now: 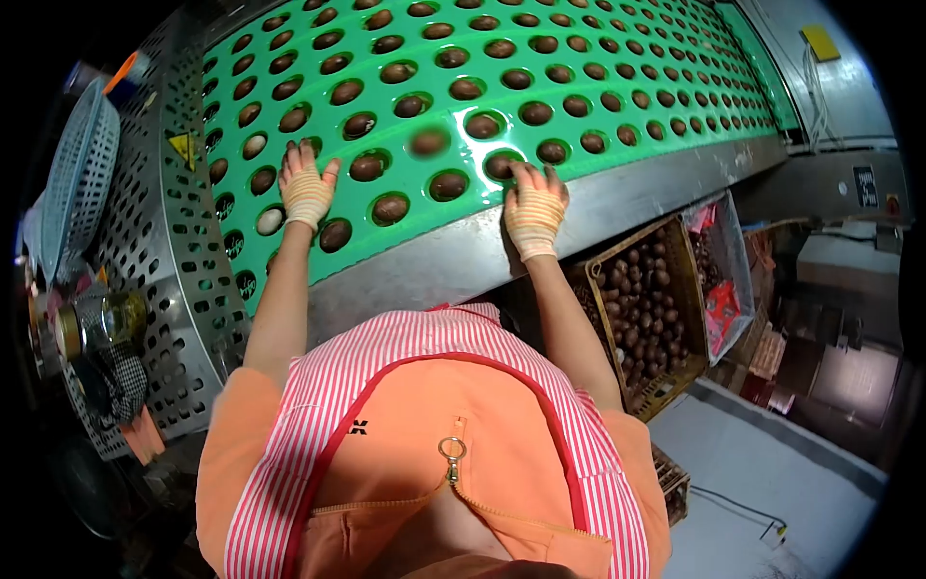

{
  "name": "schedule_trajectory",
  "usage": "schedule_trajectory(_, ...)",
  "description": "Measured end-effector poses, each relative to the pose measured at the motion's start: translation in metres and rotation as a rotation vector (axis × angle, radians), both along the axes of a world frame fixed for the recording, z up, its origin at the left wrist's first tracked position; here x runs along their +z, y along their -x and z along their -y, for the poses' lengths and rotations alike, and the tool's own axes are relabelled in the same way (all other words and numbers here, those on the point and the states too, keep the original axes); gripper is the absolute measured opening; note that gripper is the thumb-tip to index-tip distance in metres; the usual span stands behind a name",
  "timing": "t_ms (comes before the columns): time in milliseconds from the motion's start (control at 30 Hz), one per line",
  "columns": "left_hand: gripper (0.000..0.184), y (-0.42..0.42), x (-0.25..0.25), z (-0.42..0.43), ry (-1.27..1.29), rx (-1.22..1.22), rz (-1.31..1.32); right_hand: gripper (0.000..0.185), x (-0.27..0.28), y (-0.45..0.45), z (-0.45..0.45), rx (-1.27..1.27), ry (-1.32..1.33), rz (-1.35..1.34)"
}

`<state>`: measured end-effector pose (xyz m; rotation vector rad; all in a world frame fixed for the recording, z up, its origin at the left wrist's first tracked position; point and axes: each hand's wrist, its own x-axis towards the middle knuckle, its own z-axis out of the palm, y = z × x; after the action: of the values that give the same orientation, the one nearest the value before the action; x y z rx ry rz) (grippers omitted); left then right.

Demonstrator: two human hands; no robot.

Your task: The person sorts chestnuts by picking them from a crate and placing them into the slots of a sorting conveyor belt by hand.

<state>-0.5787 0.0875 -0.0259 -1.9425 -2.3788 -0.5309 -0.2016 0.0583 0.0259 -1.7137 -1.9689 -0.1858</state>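
A green belt (386,145) with rows of oval pockets lies before me, most pockets holding a brown, egg-shaped piece (449,184). My left hand (306,188), in a striped fingerless glove, reaches over the belt. Its fingers are stretched out and the thumb stands apart, beside a partly hidden brown piece. My right hand (535,207), gloved alike, rests near the belt's front edge. Its fingers are apart and lightly bent, the tips close to another brown piece (500,165); contact is unclear. Between the hands, one blurred brown piece (427,142) appears outside a pocket.
A metal rail (405,261) runs along the belt's near side. At left stand a perforated metal panel (183,251) and a pale blue basket (82,179). A crate (617,362) of brown pieces and a grey bin (738,289) with red wrappers sit below right.
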Motion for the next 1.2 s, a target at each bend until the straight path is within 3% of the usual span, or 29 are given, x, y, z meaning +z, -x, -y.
schedule_trajectory(100,0.075,-0.013,0.023,0.003,-0.053,0.038,0.031,0.03,-0.005,0.0,0.0,0.0,0.069,0.048)
schedule_trajectory(267,0.073,-0.104,0.088,0.05,-0.198,-0.399,0.258,0.038,0.006,0.007,0.001,0.076,0.134,0.032)
schedule_trajectory(433,0.076,-0.18,0.066,0.083,-0.083,-0.66,0.167,0.034,0.008,0.008,0.0,0.107,0.099,-0.108)
schedule_trajectory(467,0.078,-0.19,0.073,0.084,0.084,-0.66,0.168,0.033,0.013,0.005,0.001,0.096,0.125,-0.161)
schedule_trajectory(533,0.078,-0.2,0.086,0.084,0.135,-0.666,0.153,0.033,0.013,-0.001,0.002,0.108,0.063,-0.3)
schedule_trajectory(600,0.073,-0.192,0.063,0.085,-0.099,-0.68,0.098,0.04,0.003,-0.004,0.007,0.046,-0.078,-0.445)
schedule_trajectory(700,0.067,-0.19,0.057,0.083,-0.168,-0.725,0.12,0.057,0.013,-0.022,0.043,-0.04,0.037,-0.674)
schedule_trajectory(800,0.063,-0.191,0.059,0.083,-0.166,-0.723,0.058,0.065,0.015,-0.079,0.09,-0.246,-0.026,-0.472)
schedule_trajectory(867,0.063,-0.193,0.06,0.083,-0.136,-0.721,0.035,0.067,0.038,-0.145,0.137,-0.418,0.11,-0.477)
schedule_trajectory(933,0.063,-0.196,0.062,0.082,-0.116,-0.717,-0.011,0.072,0.027,-0.214,0.185,-0.661,0.124,-0.353)
schedule_trajectory(1067,0.063,-0.198,0.061,0.083,-0.08,-0.661,-0.046,0.074,0.002,-0.314,0.266,-1.178,0.43,-0.384)
schedule_trajectory(1200,0.062,-0.196,0.057,0.083,-0.039,-0.601,-0.078,0.07,-0.034,-0.395,0.282,-1.201,0.489,-0.303)
